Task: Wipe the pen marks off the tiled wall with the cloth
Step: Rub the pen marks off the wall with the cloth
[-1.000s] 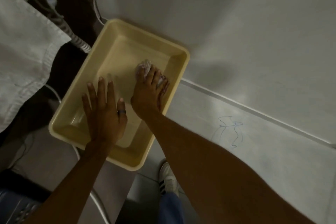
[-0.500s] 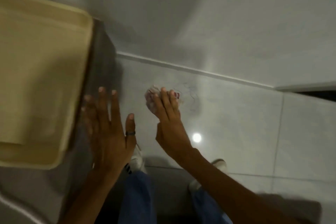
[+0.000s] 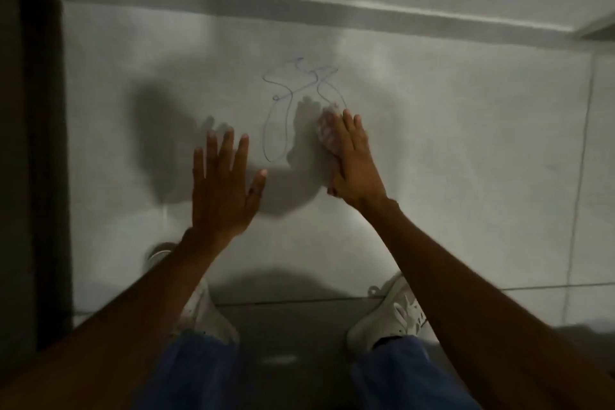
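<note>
Blue pen marks [image 3: 289, 100] loop across a grey tiled wall [image 3: 449, 130] in front of me. My right hand [image 3: 349, 160] presses a small white cloth [image 3: 327, 130] flat against the tile, at the lower right end of the scribble. Only part of the cloth shows under the fingers. My left hand [image 3: 223, 186] is spread open with the palm toward the wall, just left of the marks and holding nothing.
A pale raised ledge [image 3: 299, 7] runs across the wall above the marks. A dark vertical edge [image 3: 33, 143] stands at the far left. My white shoes [image 3: 396, 313] and blue trousers [image 3: 199, 373] show below, close to the wall's base.
My right hand lifted the cloth out of the yellow tub and brought it to the pen marks. The view swung right, so the tub has left the frame. My left hand followed.
</note>
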Tool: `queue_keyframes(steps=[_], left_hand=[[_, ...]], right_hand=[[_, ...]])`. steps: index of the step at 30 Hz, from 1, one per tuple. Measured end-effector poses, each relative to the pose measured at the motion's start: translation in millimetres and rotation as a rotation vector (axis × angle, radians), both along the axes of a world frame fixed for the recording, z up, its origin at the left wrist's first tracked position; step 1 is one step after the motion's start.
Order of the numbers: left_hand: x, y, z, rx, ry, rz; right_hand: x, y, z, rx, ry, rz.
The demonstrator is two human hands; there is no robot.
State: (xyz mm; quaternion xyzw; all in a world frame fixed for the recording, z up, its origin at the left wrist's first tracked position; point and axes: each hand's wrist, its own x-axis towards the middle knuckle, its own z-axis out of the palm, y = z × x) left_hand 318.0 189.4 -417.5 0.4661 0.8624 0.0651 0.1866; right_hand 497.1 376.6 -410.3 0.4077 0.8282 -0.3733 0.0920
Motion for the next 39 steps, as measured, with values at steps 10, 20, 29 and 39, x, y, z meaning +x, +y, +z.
queue_keyframes(steps=[10,20,29,39], left_hand=[[-27.3,21.2,-114.2,0.089,0.170,0.059],[-28.2,18.4,-122.0,0.189,0.260,0.076],[-26.2,18.3,-120.7,0.206,0.238,0.063],[-26.2,18.1,-120.9,0.222,0.224,0.090]], right_hand=[[-26.1,0.7,-98.8,0.358,-0.033,0.047],[-24.8,-7.6,-110.4,0.505,0.049,0.169],[-42.0,27.9,-105.2,0.543,-0.026,0.054],[-23.5,24.8,-105.9,0.550,-0.085,-0.058]])
